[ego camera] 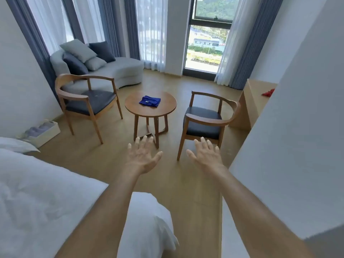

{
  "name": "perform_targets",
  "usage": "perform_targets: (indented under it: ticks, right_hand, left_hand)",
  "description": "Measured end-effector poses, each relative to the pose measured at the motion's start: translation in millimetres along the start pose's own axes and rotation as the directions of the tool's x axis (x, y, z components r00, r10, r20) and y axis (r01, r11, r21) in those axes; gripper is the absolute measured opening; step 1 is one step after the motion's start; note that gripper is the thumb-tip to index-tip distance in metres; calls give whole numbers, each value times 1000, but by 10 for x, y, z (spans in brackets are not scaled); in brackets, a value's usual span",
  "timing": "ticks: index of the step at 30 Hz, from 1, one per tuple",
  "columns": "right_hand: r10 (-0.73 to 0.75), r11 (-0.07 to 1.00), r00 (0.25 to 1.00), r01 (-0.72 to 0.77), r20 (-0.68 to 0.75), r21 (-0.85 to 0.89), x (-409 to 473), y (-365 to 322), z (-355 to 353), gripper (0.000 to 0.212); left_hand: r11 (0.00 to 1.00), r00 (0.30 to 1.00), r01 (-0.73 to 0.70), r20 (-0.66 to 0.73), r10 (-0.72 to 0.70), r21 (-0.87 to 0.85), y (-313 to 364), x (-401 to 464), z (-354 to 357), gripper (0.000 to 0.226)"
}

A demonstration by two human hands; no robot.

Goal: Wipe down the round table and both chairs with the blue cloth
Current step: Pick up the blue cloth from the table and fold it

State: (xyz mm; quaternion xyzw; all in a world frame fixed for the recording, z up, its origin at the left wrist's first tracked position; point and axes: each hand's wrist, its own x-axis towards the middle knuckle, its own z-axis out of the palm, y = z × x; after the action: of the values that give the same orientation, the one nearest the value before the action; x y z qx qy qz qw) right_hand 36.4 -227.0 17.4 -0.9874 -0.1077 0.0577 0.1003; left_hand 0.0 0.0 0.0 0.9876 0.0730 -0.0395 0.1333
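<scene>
The folded blue cloth (149, 101) lies near the middle of the round bench (130, 106), between both chairs, well apart from the left hand (142, 155) and right hand (205, 155), fingers spread and empty, so probably walk closer before pinching it.

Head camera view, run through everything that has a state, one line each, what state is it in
blue cloth: folded, lying on the round table, untouched
round table: upright, only the cloth on it
left chair: upright, seat bare
right chair: upright, seat bare
left hand: open, fingers spread, holding nothing
right hand: open, fingers spread, holding nothing
curtains: drawn aside at the right window
</scene>
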Motion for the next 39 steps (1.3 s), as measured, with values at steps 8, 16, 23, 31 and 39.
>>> perform_targets:
  ticks: [8, 16, 23, 31, 39]
  right_hand:
    - [-28, 999, 1000, 28, 11, -31, 1352, 138, -42, 62]
    - [-102, 994, 994, 104, 36, -32, 2891, 510, -110, 62]
    - [-253, 967, 966, 253, 51, -3, 4299, 706, -266, 61]
    - [-389, 920, 908, 391, 154, 20, 5405, 237, -260, 63]
    - [-465, 883, 857, 468, 220, 40, 6506, -493, 64, 63]
  left_hand:
    - [998, 999, 35, 24, -37, 57, 142, 1251, -82, 75]
    - [991, 991, 119, 47, -122, 52, 395, 2558, 5, 74]
    - [958, 959, 284, 19, -284, 31, 514, 3660, -71, 72]
    - [899, 899, 438, -7, -437, 8, 142, 4333, -246, 73]
    - [874, 874, 485, 24, -485, -2, -656, 5304, -335, 73]
